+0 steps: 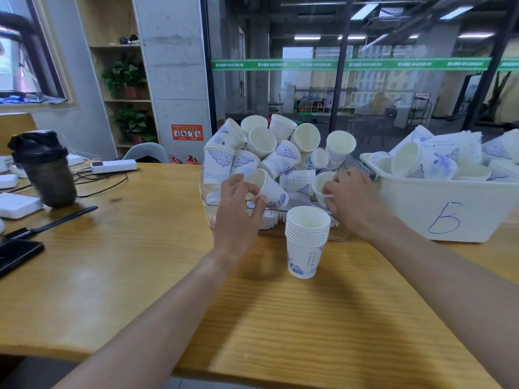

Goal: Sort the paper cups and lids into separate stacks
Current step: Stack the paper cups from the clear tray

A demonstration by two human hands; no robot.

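A clear plastic bin [206, 209] on the wooden table holds a heap of white paper cups with blue patterns [278, 153]. My left hand [238, 211] pinches the rim of one tilted cup [269, 189] at the bin's front. My right hand [351, 200] grips another cup [320, 186] by its rim, just right of the first. In front of the bin stands an upright stack of several nested cups [306, 240]. I cannot make out any lids.
A white tub marked with a blue letter [449, 217] stands at the right, full of more cups. At the left are a dark shaker bottle [47, 169], a power strip [113, 166], cables, a phone [16, 252] and a black knife-like tool [53, 223].
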